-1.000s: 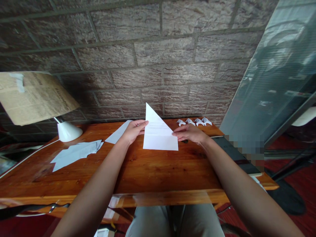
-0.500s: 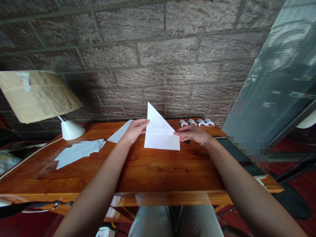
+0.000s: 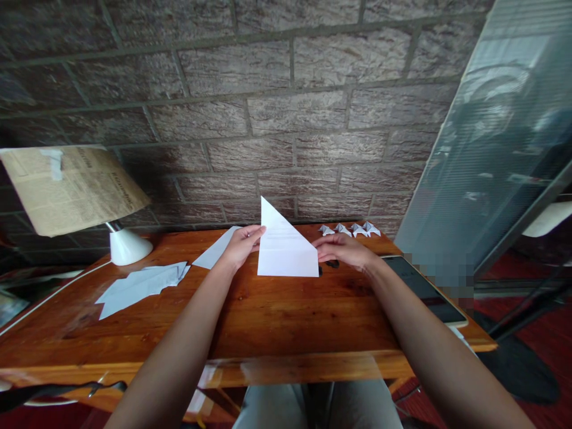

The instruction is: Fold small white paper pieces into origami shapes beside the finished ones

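Note:
A white sheet of paper (image 3: 286, 253) with one corner folded into a triangle lies near the far middle of the wooden table (image 3: 268, 316). My left hand (image 3: 241, 244) pinches its left edge with thumb and fingers. My right hand (image 3: 342, 249) rests on its right edge, fingers curled down onto the paper. The triangular tip points up toward the brick wall.
A loose white strip (image 3: 217, 249) lies left of my left hand. Several cut paper pieces (image 3: 140, 285) sit further left. A lamp (image 3: 74, 193) with a newspaper shade stands at the far left. Several small folded paper figures (image 3: 351, 229) line the back edge. A phone (image 3: 422, 289) lies at the right.
Both hands stay on the sheet's edges and the paper has barely shifted; the view has tilted slightly, so everything sits a little lower in the picture.

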`<act>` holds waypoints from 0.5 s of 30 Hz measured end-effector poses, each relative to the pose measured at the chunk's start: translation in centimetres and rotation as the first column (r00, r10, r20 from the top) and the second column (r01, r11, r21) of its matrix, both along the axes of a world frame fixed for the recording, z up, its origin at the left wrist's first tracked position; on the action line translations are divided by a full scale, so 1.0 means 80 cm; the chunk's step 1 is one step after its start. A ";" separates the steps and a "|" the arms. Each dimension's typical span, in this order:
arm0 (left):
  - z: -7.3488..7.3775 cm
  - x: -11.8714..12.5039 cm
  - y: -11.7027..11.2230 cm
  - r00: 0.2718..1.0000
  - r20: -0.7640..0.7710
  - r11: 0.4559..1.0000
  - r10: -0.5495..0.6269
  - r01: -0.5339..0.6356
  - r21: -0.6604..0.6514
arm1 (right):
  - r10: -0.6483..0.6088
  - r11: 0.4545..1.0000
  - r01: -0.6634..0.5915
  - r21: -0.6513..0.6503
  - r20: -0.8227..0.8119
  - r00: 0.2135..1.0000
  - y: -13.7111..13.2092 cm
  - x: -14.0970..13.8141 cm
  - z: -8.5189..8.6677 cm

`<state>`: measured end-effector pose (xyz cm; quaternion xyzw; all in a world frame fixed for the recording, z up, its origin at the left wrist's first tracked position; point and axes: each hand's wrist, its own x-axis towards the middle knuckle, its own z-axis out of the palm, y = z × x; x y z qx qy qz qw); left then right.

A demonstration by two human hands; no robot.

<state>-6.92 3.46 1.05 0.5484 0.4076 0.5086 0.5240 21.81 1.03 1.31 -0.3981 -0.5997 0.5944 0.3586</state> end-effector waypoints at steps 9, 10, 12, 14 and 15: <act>-0.002 0.001 0.001 1.000 0.014 1.000 0.000 -0.001 0.006 | -0.030 0.999 0.030 0.025 0.031 0.999 -0.004 -0.011 -0.003; -0.002 0.001 0.001 1.000 0.015 1.000 -0.007 0.007 0.005 | -0.018 1.000 0.017 0.016 0.039 0.999 -0.006 -0.012 -0.002; -0.003 0.003 0.000 0.999 0.009 1.000 -0.031 0.031 0.000 | 0.044 0.999 -0.044 -0.006 0.053 0.998 -0.009 -0.014 -0.001; -0.005 0.008 -0.003 0.998 -0.010 0.998 -0.062 0.061 -0.018 | 0.089 0.996 -0.090 0.001 0.068 0.994 -0.012 -0.018 -0.001; -0.006 0.012 -0.006 0.996 -0.025 0.996 -0.082 0.081 -0.030 | 0.090 0.996 -0.091 0.016 0.072 0.993 -0.013 -0.020 -0.001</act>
